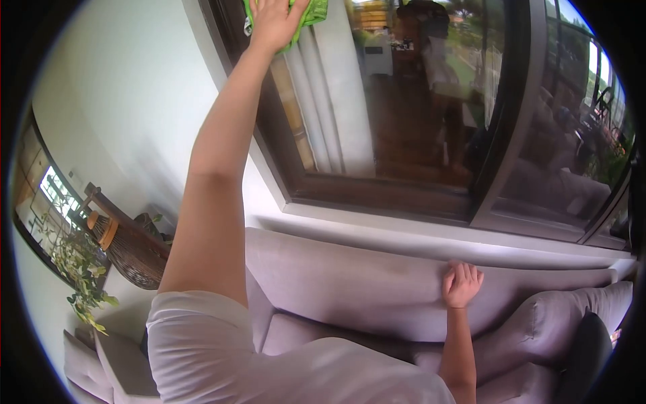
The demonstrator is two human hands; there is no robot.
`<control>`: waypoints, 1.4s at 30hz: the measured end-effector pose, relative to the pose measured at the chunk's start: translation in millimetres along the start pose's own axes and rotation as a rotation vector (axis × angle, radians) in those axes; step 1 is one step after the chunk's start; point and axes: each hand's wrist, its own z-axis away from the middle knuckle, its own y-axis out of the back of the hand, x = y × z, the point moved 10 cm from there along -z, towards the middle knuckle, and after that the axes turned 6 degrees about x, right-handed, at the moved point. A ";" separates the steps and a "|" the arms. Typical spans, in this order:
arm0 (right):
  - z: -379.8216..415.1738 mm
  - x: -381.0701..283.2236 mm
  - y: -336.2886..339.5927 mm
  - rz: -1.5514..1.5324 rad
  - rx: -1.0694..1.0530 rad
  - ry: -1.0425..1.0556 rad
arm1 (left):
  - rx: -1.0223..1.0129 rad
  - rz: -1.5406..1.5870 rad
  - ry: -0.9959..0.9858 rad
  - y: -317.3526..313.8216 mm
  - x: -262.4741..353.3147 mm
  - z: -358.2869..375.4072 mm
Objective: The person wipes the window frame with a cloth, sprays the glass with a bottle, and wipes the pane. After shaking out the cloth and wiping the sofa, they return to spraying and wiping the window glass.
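High up at the top edge of the view, my left hand (272, 25) presses a green cloth (313, 12) against the upper left part of the window, beside its dark frame (232, 34). The fingertips are partly cut off by the edge of the picture. My left arm is stretched nearly straight. Lower right, my right hand (462, 285) rests on the top of the grey sofa's backrest (350, 266), with its fingers curled over the edge. The window glass (410, 101) mirrors a room, a standing figure and greenery.
A second window pane (545, 148) stands at the right. Below the windows run a white sill (377, 232) and the sofa with a grey cushion (531, 323). To the left are a leafy plant (81, 269), a woven basket-like object (138, 259) and a tufted seat (87, 363).
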 end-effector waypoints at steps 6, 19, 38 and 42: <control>-2.4 -3.8 4.7 -0.035 0.008 -0.007 | -0.232 0.010 0.452 -74.4 15.2 275.6; -0.5 0.2 -0.3 0.000 -0.012 0.036 | -0.477 0.601 0.523 -205.5 343.9 305.0; 0.0 -1.6 -1.2 0.008 -0.051 0.027 | -0.104 0.008 -0.332 -119.4 259.7 134.5; 1.2 0.3 -4.7 0.022 -0.048 -0.001 | 0.172 -0.216 -0.077 -13.7 75.9 123.4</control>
